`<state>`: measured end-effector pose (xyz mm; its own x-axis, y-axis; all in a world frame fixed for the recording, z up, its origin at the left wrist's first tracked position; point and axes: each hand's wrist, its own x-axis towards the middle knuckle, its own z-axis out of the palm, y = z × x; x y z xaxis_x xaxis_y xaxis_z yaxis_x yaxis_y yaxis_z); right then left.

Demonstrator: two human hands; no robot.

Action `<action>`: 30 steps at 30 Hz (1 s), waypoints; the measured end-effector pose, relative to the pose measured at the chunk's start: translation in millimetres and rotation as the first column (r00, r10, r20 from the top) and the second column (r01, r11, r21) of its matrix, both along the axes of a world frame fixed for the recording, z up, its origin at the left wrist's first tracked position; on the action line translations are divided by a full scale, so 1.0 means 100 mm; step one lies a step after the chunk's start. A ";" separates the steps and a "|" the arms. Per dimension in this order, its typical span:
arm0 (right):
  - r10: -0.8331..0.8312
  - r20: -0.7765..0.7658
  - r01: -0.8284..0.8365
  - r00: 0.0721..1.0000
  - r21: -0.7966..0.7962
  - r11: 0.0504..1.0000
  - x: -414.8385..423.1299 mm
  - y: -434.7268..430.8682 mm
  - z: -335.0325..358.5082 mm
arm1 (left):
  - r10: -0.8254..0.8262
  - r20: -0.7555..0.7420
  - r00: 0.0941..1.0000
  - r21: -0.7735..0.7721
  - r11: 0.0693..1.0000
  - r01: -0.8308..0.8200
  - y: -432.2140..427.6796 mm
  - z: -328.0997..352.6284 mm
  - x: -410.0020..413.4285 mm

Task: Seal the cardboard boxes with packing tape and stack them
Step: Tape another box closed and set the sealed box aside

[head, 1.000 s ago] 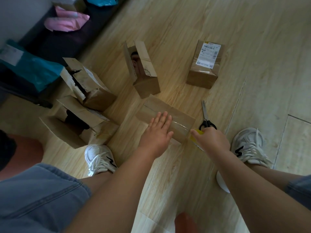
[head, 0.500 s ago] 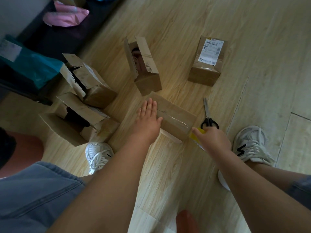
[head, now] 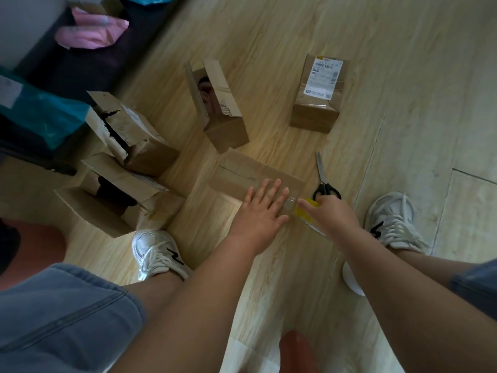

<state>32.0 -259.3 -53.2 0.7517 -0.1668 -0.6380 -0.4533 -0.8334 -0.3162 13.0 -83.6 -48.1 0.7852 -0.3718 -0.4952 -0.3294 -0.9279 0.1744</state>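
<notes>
Wood floor (head: 295,36): left hand (head: 262,211) lies flat, fingers straight, on the near box (head: 236,173); right hand (head: 333,215) grips the yellow tape roll (head: 305,211)

No word could be made out from where I stood. A white shipping label (head: 324,78) with barcodes and a yellow top strip sat on the taped box (head: 314,117), its print too small to read. The open box (head: 228,130) carried a blurred printed strip (head: 225,105). The left sneaker (head: 153,251) and right sneaker (head: 390,219) each bore a black zigzag mark. A white sticker (head: 9,90) on the teal bag (head: 45,117) was blurred.
</notes>
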 end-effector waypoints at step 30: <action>-0.010 0.109 -0.029 0.994 0.350 0.936 -0.09 -0.18 0.35 | -0.008 0.004 1.000 0.073 0.997 0.008 -0.01 0.55 0.35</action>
